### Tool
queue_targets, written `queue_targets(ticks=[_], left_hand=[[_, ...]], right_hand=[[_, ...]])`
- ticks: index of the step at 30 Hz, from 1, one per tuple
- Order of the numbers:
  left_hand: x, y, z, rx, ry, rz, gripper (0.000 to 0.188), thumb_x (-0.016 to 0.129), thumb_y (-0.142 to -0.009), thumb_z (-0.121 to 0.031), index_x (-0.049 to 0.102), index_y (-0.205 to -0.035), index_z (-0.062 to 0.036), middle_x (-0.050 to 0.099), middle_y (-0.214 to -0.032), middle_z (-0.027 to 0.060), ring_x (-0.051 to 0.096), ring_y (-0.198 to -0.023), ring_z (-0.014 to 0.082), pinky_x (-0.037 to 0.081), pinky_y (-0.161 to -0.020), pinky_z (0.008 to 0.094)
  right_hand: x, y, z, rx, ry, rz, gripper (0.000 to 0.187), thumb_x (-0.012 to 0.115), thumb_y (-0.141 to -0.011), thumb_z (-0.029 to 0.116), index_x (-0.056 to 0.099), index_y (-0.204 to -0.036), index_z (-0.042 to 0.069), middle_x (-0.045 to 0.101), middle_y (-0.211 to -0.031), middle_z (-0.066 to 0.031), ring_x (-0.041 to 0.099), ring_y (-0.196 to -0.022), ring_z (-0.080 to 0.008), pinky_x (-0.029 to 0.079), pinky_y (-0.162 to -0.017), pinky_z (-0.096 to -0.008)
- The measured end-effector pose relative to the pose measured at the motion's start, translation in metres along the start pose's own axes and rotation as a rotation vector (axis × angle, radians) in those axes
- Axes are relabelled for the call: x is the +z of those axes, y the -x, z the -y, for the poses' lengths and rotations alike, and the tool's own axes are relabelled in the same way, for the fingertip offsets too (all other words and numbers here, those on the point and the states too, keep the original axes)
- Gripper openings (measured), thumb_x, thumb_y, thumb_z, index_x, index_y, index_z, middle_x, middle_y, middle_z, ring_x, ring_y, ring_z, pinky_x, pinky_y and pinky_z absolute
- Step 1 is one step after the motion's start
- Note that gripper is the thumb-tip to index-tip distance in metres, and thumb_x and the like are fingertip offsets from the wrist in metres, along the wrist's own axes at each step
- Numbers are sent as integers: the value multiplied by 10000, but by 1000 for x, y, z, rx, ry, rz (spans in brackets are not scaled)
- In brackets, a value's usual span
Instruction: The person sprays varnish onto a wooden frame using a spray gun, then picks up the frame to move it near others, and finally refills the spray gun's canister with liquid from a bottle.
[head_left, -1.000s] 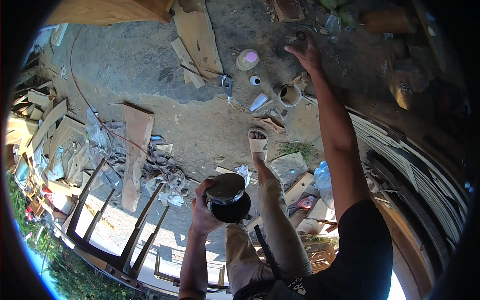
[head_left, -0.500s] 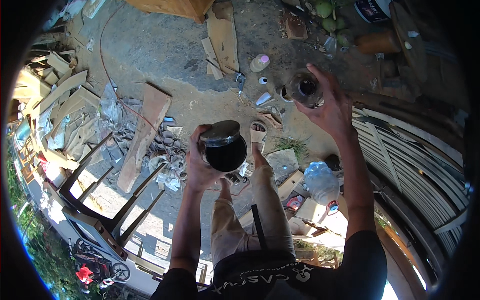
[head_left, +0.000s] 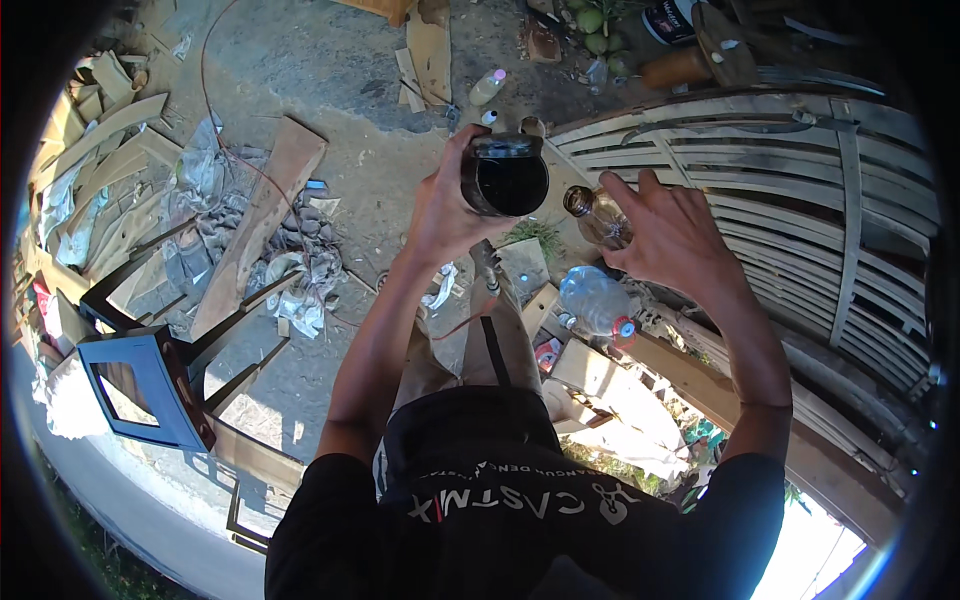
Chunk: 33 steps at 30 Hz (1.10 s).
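My left hand (head_left: pixel 440 215) is closed around a round cup (head_left: pixel 512 188) with a black inside and its dark lid (head_left: pixel 506 146) tipped up at the far rim. A metal spray-gun-like part (head_left: pixel 487 268) shows below that hand, with a thin reddish hose leading off it; whether it joins the cup I cannot tell. Just right of the cup, my right hand (head_left: pixel 680 235) grips a see-through brownish bottle (head_left: pixel 604 222). Its uncapped mouth points up and left toward the cup, a small gap apart. No liquid is seen passing between them.
A large clear plastic bottle (head_left: pixel 597 303) lies below my right hand. White slatted metal panels (head_left: pixel 760 200) lean on the right. Crumpled plastic and rags (head_left: pixel 300 290), a long plank (head_left: pixel 265 225) and an upturned dark wooden frame (head_left: pixel 145 390) are left. A pink-capped bottle (head_left: pixel 488 87) stands farther off.
My view has turned toward the slatted panels. The cup has moved right and away from me, while the bottle has come nearer, its mouth now plainly visible. Both hands keep their hold.
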<state>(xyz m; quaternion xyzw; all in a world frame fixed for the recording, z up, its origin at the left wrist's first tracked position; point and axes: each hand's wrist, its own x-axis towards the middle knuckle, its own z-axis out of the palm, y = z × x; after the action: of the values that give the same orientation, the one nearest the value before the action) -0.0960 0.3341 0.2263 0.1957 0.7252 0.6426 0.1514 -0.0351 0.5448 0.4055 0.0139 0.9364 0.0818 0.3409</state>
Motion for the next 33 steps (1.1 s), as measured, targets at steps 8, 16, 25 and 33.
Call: queue_targets(ticks=[8, 16, 25, 33], left_hand=[[21, 55, -36, 71, -49, 140, 1018, 969, -596, -184, 412, -1444, -100, 696, -1240, 164, 712, -1132, 305, 567, -989, 393], [37, 68, -59, 44, -45, 245, 1011, 955, -588, -135, 417, -1444, -128, 687, -1246, 188, 694, -1153, 354, 561, -1004, 427], [55, 63, -68, 56, -28, 284, 1010, 952, -581, -140, 425, -1443, -138, 684, -1246, 191, 678, -1175, 368, 552, -1011, 431], [61, 64, -68, 72, -36, 299, 1002, 957, -588, -156, 429, -1440, -142, 683, -1240, 190, 679, -1167, 372, 555, -1007, 436]], right_hand=[[9, 74, 25, -39, 102, -64, 689, 839, -735, 320, 581, -1305, 32, 687, -1037, -255, 700, -1008, -398, 526, -868, -484], [12, 101, 21, 27, 129, 58, 707, 834, -730, 320, 575, -1322, 33, 690, -1043, -249, 695, -1025, -381, 516, -892, -465], [14, 116, 12, 24, 187, 36, 603, 790, -716, 226, 612, -1256, 24, 728, -921, -183, 696, -1027, -322, 533, -840, -442], [20, 117, 8, 4, 204, 33, 551, 779, -699, 183, 629, -1206, 29, 726, -888, -167, 716, -955, -306, 577, -754, -419]])
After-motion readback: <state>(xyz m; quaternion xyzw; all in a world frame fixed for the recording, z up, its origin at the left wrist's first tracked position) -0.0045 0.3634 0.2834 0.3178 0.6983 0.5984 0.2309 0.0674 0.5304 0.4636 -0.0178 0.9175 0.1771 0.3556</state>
